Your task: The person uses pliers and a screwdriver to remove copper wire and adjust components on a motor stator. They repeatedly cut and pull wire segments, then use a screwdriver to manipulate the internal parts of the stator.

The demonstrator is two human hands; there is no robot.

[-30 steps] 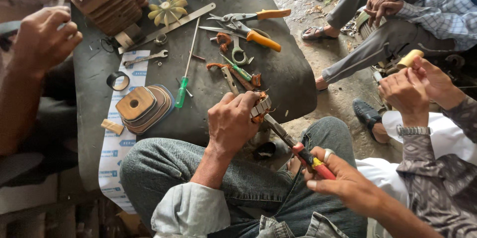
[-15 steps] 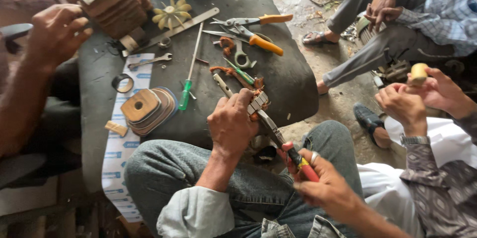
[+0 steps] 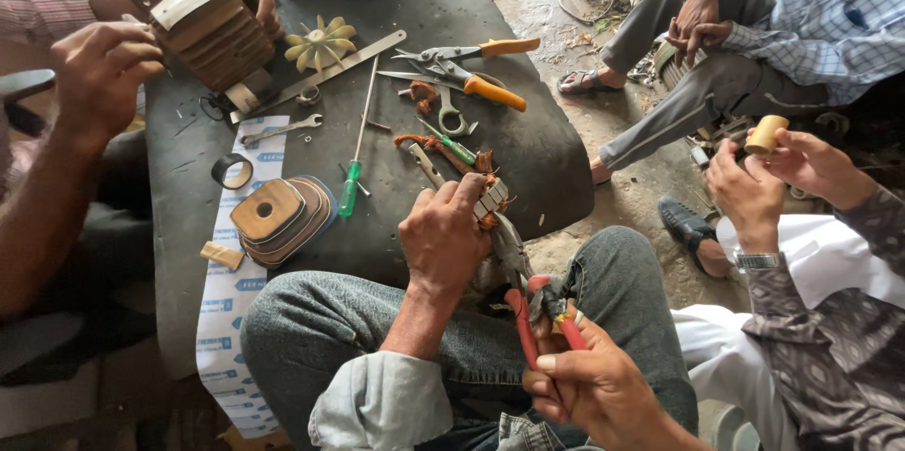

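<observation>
the left hand [image 3: 443, 234] is clenched around a small metal part with copper winding [image 3: 488, 198], held just off the near edge of the dark table [image 3: 528, 149], over the person's lap. the right hand [image 3: 589, 385] is closed tight on the red handles of pliers [image 3: 528, 305], whose nose runs up toward 11 o'clock and meets the wound part under the left fingers

what could go wrong, as i judge it: the plier nose works very close to the left fingertips, so a slip off the wire could pinch or jab them. pulling too hard could snap the copper strand or jerk the part out of the grip and drop it to the floor between the knees. loose copper scraps [image 3: 415, 140] and a green screwdriver [image 3: 351, 189] lie at 12 o'clock of the hand and could be knocked

against half a second ago, the right hand sits a little lower and nearer the camera, the pliers more upright. at 3 o'clock, another person's hands still hold a tan spool [image 3: 765, 133], now lower. the stack of oval wooden forms [image 3: 281, 215] has not moved
</observation>
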